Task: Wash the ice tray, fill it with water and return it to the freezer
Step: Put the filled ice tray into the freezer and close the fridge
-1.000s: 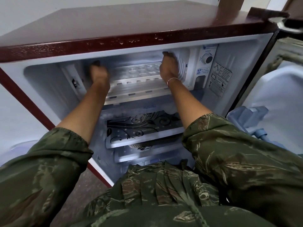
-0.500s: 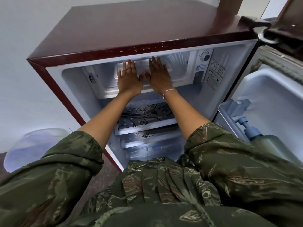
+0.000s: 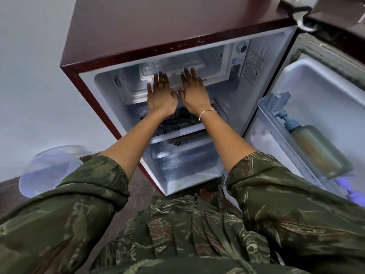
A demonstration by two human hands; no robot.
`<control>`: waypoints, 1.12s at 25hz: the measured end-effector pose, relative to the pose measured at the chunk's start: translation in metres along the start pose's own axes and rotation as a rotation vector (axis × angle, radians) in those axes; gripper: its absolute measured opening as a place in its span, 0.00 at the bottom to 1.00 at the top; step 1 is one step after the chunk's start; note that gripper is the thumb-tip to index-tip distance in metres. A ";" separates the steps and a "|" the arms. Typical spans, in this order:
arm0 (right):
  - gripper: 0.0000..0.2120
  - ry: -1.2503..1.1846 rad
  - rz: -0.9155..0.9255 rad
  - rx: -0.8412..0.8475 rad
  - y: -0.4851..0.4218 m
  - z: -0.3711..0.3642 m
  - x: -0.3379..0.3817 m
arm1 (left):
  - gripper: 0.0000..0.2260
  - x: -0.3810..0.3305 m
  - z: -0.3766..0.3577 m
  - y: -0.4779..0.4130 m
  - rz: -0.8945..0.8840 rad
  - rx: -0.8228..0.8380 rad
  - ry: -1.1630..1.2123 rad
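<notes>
Ice tray: a pale, see-through plastic tray (image 3: pixel 171 66) lies flat inside the freezer box, its long front edge towards us. We cannot tell whether its cups hold water.
Handling: we judge it light and stiff with a little twist, and slippery when wet. If filled it would slop, so keep it level and take it by both short ends.
Left hand (image 3: pixel 161 95): flat, fingers straight, fingertips at the tray's front edge, gripping nothing.
Right hand (image 3: pixel 194 93): just beside the left and laid out the same way, with nothing held.
Freezer box (image 3: pixel 212 56): white, at the top of the fridge.
Fridge (image 3: pixel 158 26): small with a dark red top.
Shelf (image 3: pixel 177 125): swirl-patterned, below the hands.
Door (image 3: pixel 316 86): swung open at right, holding a pump bottle (image 3: pixel 320 149).
Floor: a clear plastic tub (image 3: pixel 49 169) at left.
</notes>
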State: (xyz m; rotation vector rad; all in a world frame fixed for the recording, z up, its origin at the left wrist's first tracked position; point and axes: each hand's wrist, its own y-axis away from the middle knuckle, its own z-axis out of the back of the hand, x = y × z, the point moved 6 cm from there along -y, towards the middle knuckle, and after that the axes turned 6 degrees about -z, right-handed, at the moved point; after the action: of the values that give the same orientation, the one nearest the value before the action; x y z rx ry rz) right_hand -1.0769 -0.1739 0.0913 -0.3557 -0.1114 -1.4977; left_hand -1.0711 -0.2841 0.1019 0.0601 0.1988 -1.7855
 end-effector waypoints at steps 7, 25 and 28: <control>0.27 -0.024 -0.040 -0.027 0.048 -0.010 -0.008 | 0.28 -0.011 -0.018 0.036 -0.051 0.047 -0.019; 0.27 0.096 0.066 0.065 0.160 0.034 -0.030 | 0.28 -0.083 -0.014 0.140 0.072 0.032 -0.119; 0.27 0.079 0.069 0.068 0.186 0.042 -0.039 | 0.28 -0.100 -0.010 0.166 0.095 0.017 -0.134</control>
State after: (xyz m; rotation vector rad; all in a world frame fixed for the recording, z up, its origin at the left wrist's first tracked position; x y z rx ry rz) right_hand -0.8908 -0.1187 0.0894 -0.2434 -0.0859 -1.4346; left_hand -0.8877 -0.2206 0.0902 -0.0375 0.0824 -1.6902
